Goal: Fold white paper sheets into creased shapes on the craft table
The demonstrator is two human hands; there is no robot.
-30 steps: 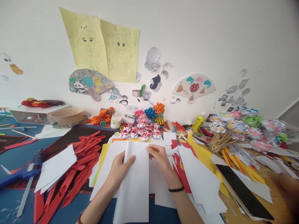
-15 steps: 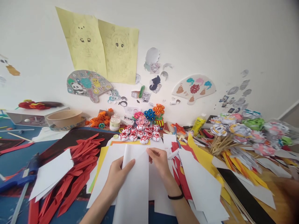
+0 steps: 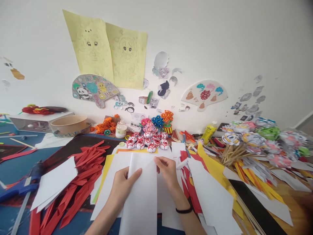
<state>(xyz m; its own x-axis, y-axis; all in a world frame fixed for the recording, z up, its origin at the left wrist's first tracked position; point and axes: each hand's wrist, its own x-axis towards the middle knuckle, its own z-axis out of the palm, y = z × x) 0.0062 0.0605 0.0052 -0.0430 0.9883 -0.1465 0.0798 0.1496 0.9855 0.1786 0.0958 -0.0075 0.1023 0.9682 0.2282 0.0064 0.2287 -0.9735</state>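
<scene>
A long white sheet of paper [image 3: 140, 202], folded lengthwise, lies in front of me on other white and yellow sheets. My left hand [image 3: 123, 186] presses on its left side, thumb stretched across the fold near the top. My right hand [image 3: 167, 171] pinches the sheet's top right corner; a black band sits on that wrist. Just beyond the paper stands a cluster of small red and white paper flowers [image 3: 146, 142].
Red paper strips [image 3: 83, 169] and a white sheet [image 3: 55, 181] lie at left, with a blue glue gun [image 3: 22, 186] at the left edge. Paper flowers on sticks [image 3: 246, 140], a yellow glue bottle [image 3: 207, 132] and a black tablet [image 3: 256, 209] fill the right. A bowl [image 3: 68, 123] sits far left.
Both hands stay on the folded white paper with almost no movement; the view has shifted slightly.
</scene>
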